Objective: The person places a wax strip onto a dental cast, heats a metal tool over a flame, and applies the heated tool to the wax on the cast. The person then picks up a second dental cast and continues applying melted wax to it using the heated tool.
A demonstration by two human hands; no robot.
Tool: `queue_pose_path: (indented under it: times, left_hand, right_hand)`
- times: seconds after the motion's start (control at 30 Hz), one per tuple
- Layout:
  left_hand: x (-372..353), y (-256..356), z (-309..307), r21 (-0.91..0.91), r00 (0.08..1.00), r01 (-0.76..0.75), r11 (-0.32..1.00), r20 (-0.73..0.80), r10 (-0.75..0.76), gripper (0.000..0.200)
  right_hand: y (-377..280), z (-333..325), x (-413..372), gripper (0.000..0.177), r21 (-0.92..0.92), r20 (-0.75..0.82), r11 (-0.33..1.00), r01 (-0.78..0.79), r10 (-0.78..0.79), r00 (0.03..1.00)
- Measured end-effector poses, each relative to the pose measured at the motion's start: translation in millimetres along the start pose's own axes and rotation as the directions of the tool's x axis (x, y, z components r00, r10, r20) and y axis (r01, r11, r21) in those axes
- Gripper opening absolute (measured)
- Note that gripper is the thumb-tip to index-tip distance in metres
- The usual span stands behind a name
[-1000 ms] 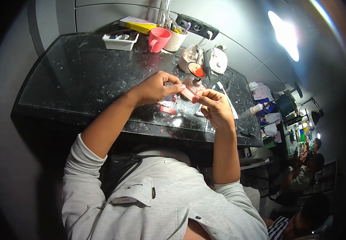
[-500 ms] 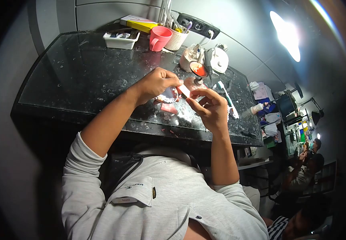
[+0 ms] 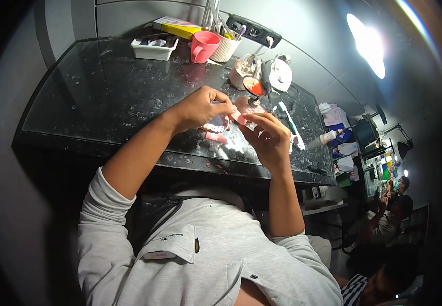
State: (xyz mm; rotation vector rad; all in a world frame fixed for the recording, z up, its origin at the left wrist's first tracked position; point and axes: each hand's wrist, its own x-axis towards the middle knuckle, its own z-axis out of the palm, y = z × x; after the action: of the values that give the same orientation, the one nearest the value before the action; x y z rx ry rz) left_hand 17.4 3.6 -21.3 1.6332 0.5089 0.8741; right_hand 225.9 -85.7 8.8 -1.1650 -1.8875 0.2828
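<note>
My left hand (image 3: 204, 108) pinches one end of a short, flat pink wax strip (image 3: 239, 117) above the table. At its other end, the thumb and fingers of my right hand (image 3: 269, 136) are closed on the same strip. Below and partly behind my left hand sits a pink and white object like a dental cast (image 3: 216, 125), its details hidden. A second pink strip (image 3: 216, 137) lies on the table in front of it. Just beyond my hands stands an orange-red dish (image 3: 254, 86) on a small stand.
Scraps and white dust litter the black table (image 3: 103, 102). A white-and-green brush (image 3: 288, 120) lies right of my hands. Along the back are a white tray (image 3: 153, 49), a pink mug (image 3: 204, 47), a tool holder (image 3: 226, 48) and a white device (image 3: 280, 75). Other people sit at right.
The strip between my fingers has tilted, and its pink face now shows more than its bright edge. Both hands stay in nearly the same place.
</note>
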Motion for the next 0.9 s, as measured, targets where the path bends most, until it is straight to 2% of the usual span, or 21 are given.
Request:
queue_pose_path:
  times: [0.07, 0.2, 0.27, 0.3, 0.37, 0.47, 0.6, 0.67, 0.73, 0.9]
  left_hand:
    - [-1, 2, -2, -0.011, 0.996, 0.087, 0.996, -0.005, -0.087, 0.026]
    - [-3, 11, 0, -0.016, 0.989, 0.142, 0.990, -0.030, -0.143, 0.026]
    - [-4, 13, 0, -0.010, 0.986, 0.162, 0.987, -0.035, -0.162, 0.025]
    - [-4, 12, 0, -0.010, 0.986, 0.162, 0.987, -0.035, -0.162, 0.025]
    - [-2, 6, 0, -0.007, 0.990, 0.138, 0.990, -0.034, -0.139, 0.026]
    - [1, -2, -2, -0.017, 0.995, 0.100, 0.995, 0.012, -0.100, 0.029]
    - [1, -2, 0, 0.002, 0.995, 0.097, 0.995, 0.009, -0.097, 0.034]
    - [-6, 20, 4, -0.098, 0.976, 0.214, 0.972, -0.016, -0.217, 0.041]
    - [-4, 14, 3, -0.091, 0.976, 0.210, 0.973, -0.034, -0.214, 0.043]
    - [1, 4, 0, -0.017, 0.982, 0.184, 0.983, -0.042, -0.185, 0.047]
  right_hand:
    - [9, 2, -1, 0.024, -0.054, -0.023, 0.977, 0.206, -0.208, 0.978]
    - [14, 0, -3, 0.023, -0.068, -0.021, 0.964, 0.259, -0.261, 0.965]
    - [13, -1, -4, 0.020, 0.058, -0.020, 0.993, 0.105, -0.104, 0.994]
    - [9, -1, -5, 0.020, 0.057, -0.020, 0.993, 0.105, -0.104, 0.994]
    - [1, -2, -4, 0.019, -0.014, -0.024, 1.000, -0.002, 0.002, 1.000]
    - [3, -3, -3, 0.019, -0.043, -0.024, 0.995, 0.089, -0.090, 0.996]
    - [11, -9, -4, 0.018, -0.031, -0.052, 0.995, 0.091, -0.092, 0.994]
    - [21, -18, -4, 0.016, 0.005, -0.095, 1.000, -0.026, 0.026, 0.995]
    - [34, -28, -3, 0.014, 0.084, -0.129, 0.989, -0.123, 0.133, 0.983]
    - [49, -44, 7, 0.014, -0.028, -0.215, 0.983, -0.180, 0.170, 0.962]
